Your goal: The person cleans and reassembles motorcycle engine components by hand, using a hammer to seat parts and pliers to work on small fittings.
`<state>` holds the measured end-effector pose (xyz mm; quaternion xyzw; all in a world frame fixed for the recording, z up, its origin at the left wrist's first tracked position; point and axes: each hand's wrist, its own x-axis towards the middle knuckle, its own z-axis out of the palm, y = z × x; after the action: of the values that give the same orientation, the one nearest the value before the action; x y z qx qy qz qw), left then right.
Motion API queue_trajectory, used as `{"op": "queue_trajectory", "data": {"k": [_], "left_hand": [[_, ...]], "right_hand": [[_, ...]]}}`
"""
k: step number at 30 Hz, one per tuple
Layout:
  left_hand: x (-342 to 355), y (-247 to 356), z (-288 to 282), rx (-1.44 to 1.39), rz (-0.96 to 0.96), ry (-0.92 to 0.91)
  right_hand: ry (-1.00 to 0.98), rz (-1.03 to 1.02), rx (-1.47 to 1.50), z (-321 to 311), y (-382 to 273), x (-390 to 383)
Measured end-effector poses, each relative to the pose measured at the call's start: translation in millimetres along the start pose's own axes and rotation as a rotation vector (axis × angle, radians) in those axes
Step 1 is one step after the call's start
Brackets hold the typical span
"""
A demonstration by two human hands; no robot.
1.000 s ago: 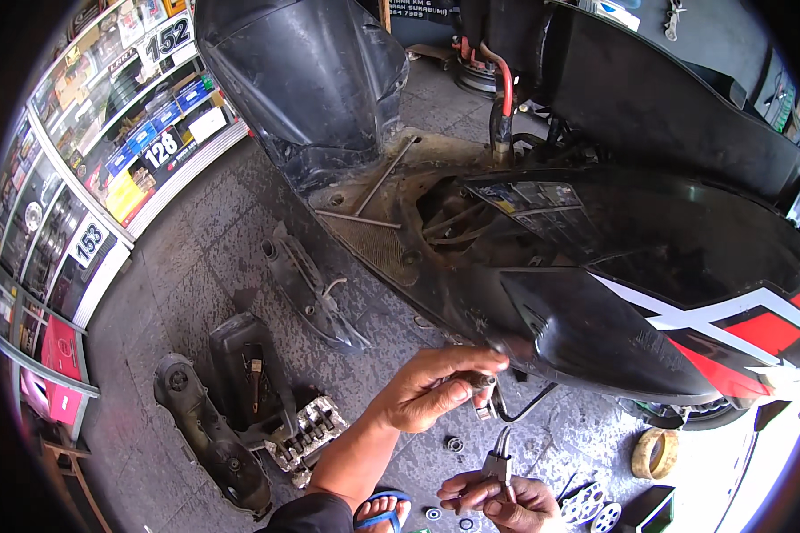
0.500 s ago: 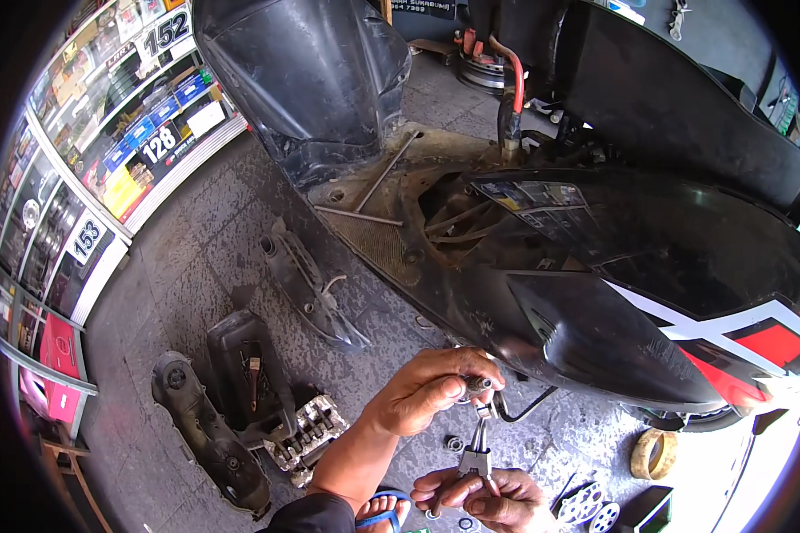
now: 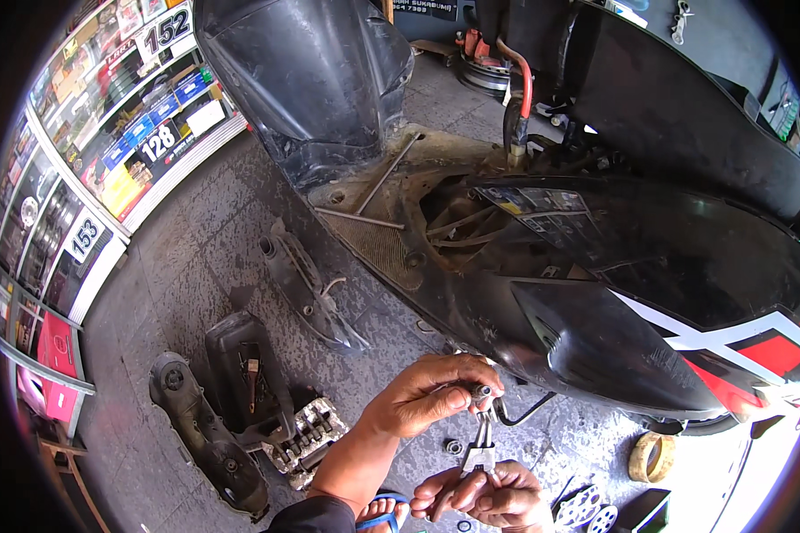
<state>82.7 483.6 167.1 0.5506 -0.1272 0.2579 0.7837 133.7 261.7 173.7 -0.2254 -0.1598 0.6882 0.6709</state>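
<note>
Right in the head view, my left hand (image 3: 431, 391) is closed to a pinch, thumb and fingers together on a small metal part (image 3: 481, 392), which I hold up over the floor (image 3: 178, 293), just off the lower edge of the scooter's black body (image 3: 596, 311). My right hand (image 3: 498, 497) is below it, fingers curled round the handles of a pair of pliers (image 3: 480, 458). Their slim tips point up toward the part and lie right by it; whether they touch it I can't tell.

Beside the pliers, a small metal ring (image 3: 453, 446) lies on the floor. My foot in a blue sandal (image 3: 382, 513) is at the floor's near edge. Over toward its right edge sit a tan ring (image 3: 652, 457) and, nearer me, some pale metal pieces with round holes (image 3: 580, 505).

To the left of my forearm I have a slotted silver block (image 3: 311, 435), a black tray (image 3: 271, 413) with a brush (image 3: 253, 382) in it, and a long dark casing (image 3: 206, 440). A T-shaped bar (image 3: 387, 182) lies on the scooter's footboard (image 3: 364, 249), one end at its left edge. Along the floor's left edge stands a glass display case (image 3: 151, 115).
</note>
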Motion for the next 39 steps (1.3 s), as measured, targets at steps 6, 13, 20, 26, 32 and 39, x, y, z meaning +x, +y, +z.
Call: {"op": "queue_trajectory", "data": {"k": [6,13,20,26,32,39], "left_hand": [[-1,-2,-3,0.053,0.027,-0.037],[-1,1,-5,0.087,0.029,-0.081],[0,2,4,0.106,0.046,0.004],[0,4,-2,0.086,0.010,-0.067],[0,1,4,0.094,0.052,0.009],[0,3,4,0.086,0.038,0.005]], "right_hand": [[-0.128,-0.044,0.138,-24,10,1],[-0.116,-0.037,0.180,-30,15,-2],[-0.088,-0.053,0.099,-17,6,1],[-0.072,-0.038,0.005,-10,-3,3],[-0.082,-0.016,0.002,-11,-7,0],[-0.049,-0.015,-0.025,-9,-9,-1]]}}
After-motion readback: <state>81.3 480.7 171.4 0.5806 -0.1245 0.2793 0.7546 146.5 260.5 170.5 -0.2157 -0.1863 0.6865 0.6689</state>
